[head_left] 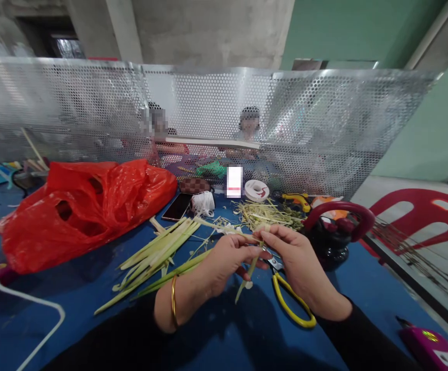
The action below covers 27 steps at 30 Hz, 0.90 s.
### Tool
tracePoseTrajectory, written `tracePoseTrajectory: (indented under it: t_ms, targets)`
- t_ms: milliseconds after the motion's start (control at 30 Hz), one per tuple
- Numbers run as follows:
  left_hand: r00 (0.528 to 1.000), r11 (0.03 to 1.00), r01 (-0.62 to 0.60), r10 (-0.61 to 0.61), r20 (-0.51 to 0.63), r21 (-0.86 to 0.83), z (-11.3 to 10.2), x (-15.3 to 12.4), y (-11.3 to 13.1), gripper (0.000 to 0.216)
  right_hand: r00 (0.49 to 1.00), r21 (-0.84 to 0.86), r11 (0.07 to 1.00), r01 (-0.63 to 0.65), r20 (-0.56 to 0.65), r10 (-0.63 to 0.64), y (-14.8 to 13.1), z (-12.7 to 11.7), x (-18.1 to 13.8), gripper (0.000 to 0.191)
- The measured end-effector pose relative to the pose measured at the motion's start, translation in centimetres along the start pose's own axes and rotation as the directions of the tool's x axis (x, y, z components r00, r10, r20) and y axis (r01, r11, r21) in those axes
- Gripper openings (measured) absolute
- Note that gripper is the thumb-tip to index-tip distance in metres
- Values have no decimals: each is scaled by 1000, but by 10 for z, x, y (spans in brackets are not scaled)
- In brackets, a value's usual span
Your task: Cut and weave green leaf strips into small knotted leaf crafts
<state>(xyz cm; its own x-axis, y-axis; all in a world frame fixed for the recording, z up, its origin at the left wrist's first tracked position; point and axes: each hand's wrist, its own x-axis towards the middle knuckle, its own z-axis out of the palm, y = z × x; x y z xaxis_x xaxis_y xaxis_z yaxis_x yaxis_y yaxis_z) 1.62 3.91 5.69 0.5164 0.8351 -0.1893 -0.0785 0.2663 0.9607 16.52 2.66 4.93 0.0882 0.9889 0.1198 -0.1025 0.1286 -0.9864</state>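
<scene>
My left hand point(224, 260) and my right hand point(297, 260) meet above the blue table point(92, 309). Both pinch the same pale green leaf strip point(247, 278), whose lower end hangs down between them. A gold bangle point(174, 306) circles my left wrist. Yellow-handled scissors point(291, 306) lie just under my right hand. A bundle of long green leaf strips point(158, 252) lies to the left of my left hand.
A red plastic bag point(80, 211) sits at the left. Leaf trimmings point(266, 214), a phone point(177, 207), a tape roll point(256, 189) and a dark basket with a red handle point(334, 232) lie behind the hands. Two people sit beyond a perforated metal screen point(324, 129). A red chair point(425, 216) stands at the right.
</scene>
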Motion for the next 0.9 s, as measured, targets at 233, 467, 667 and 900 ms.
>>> tracePoseTrajectory:
  t_ms: [233,467,667,900]
  targets:
    - [976,982,-30,70,-208,187,-3,5,0,18,985,-148,979,138,-87,-152,-13,-17,5,20]
    - [867,791,-335,472,-163,511,-9,6,1,23,997,-167,984,67,51,-59,-20,-12,-3,23]
    - [968,931,-220,245,-52,291,-1,3,0,16,989,-156,986,64,143,-41,-14,-3,-5,15]
    - [991,978,-70,46,127,196,-3,1,-4,14,993,-159,985,73,106,-56,-6,1,-5,20]
